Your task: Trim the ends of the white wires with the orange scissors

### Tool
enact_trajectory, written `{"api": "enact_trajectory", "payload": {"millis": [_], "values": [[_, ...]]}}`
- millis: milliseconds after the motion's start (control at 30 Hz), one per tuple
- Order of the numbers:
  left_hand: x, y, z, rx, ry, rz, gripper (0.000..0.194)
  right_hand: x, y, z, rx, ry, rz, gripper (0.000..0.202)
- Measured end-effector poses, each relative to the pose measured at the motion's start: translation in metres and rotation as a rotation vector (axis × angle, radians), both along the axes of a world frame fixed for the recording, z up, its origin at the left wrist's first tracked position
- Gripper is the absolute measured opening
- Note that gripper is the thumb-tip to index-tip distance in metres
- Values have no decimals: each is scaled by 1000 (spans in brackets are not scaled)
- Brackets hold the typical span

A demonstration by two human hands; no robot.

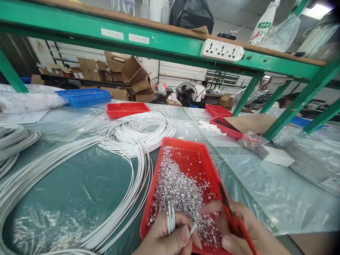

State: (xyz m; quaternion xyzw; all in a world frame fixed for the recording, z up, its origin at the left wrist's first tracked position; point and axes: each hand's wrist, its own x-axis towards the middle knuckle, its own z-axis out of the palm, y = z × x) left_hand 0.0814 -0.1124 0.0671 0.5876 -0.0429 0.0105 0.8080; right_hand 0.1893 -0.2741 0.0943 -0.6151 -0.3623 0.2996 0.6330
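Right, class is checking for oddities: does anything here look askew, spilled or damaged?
Nothing looks plainly damaged. Silvery scraps lie heaped unevenly inside the red tray, with no obvious spill beside it. What looks odd is in the background: open cardboard boxes piled askew, one tilted sharply.

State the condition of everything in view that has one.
Left hand: closed on white cable ends.
Right hand: holding the red-handled tool.
Red-handled tool: open or shut, unclear.
Nearest red tray: partly filled with silvery scraps.
White cables: laid in loops.
Socket strip: no plugs visible.
Cardboard boxes: some open.
Black fan: spinning or still, unclear.
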Motion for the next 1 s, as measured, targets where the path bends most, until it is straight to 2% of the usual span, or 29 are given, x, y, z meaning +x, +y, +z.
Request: {"api": "enact_trajectory", "payload": {"millis": [67, 167, 267, 333, 400, 567, 633, 733, 800, 933, 1000], "values": [[0, -3, -1, 139, 6, 107, 53, -6, 20, 0, 77, 72, 79, 25], [-1, -5, 0, 215, 38, 194, 56, -7, 40, -7, 183, 268, 275, 19], [-1, -5, 0, 265, -44, 246, 51, -6, 48, -18, 260, 654, 438, 26], [0, -4, -2, 261, -94, 290, 48, -6, 49, -22, 256, 745, 483, 31], [1, -3, -5, 212, -69, 300, 48, -6, 49, -22, 248, 668, 432, 29], [3, -3, -11, 174, 3, 292, 47, -4, 45, -19, 221, 350, 188, 20], [4, -4, -9, 168, -4, 295, 50, -5, 45, -21, 224, 347, 181, 22], [5, -6, -5, 167, -37, 318, 52, -8, 47, -26, 242, 526, 287, 35], [5, -6, -4, 188, -49, 329, 47, -9, 47, -27, 233, 546, 297, 41], [4, -4, -5, 302, -18, 347, 35, -8, 43, -16, 232, 317, 105, 24], [4, -5, -6, 337, 10, 368, 36, -8, 41, -10, 177, 175, 6, 25]]}}
